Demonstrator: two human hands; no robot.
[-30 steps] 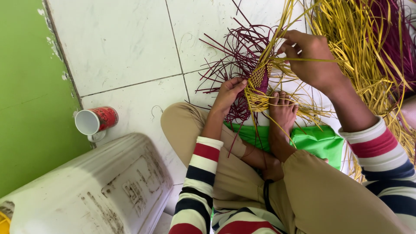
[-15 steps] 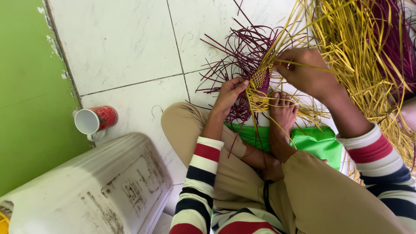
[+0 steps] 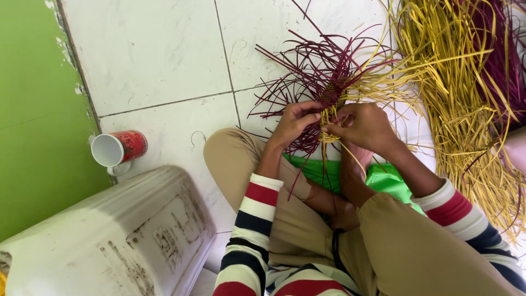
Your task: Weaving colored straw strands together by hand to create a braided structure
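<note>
Fingers of the left hand (image 3: pixel 294 121) and right hand (image 3: pixel 362 127) pinch yellow strips of the small woven piece (image 3: pixel 332 97), beside the big yellow strip pile (image 3: pixel 466 87).

The small woven piece (image 3: pixel 332 94) I am working on is a tight patch of maroon and yellow strips, held up just above the floor in front of my knees. Loose maroon strips (image 3: pixel 298 68) fan out from it to the left, and yellow strips (image 3: pixel 383 77) trail right.
</note>
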